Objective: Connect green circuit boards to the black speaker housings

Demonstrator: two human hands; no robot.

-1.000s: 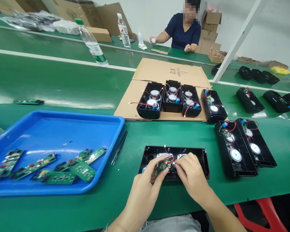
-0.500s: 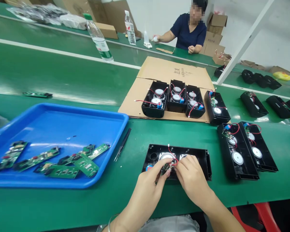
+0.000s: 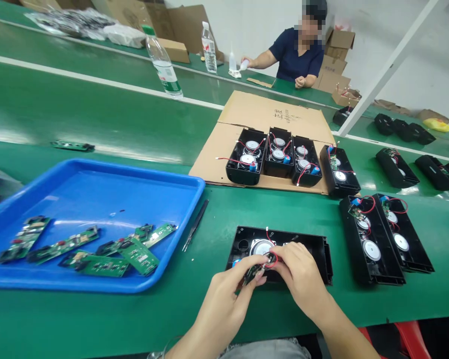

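A black speaker housing (image 3: 314, 259) lies on the green bench in front of me, with a round silver speaker driver (image 3: 261, 247) showing inside. Above it my left hand (image 3: 234, 286) pinches a small circuit board (image 3: 251, 273), tilted on edge between thumb and fingers. My right hand (image 3: 299, 271) is closed at the board's upper end, its fingertips on a red wire (image 3: 273, 260). The plug on that wire is hidden by my fingers. A blue cylindrical part (image 3: 236, 262) peeks out at the housing's left end.
On the left, a blue tray (image 3: 134, 172) holds several green circuit boards (image 3: 105, 266). Tweezers (image 3: 195, 224) lie beside it. More speaker housings (image 3: 370, 249) stand at right and on cardboard (image 3: 209, 149). Bottles (image 3: 164, 70) and a co-worker (image 3: 299, 55) are across the bench.
The whole view has shifted slightly. My hands stay over the housing, still on the board and red wire. Across the bench, the co-worker's hand has tilted a small white bottle.
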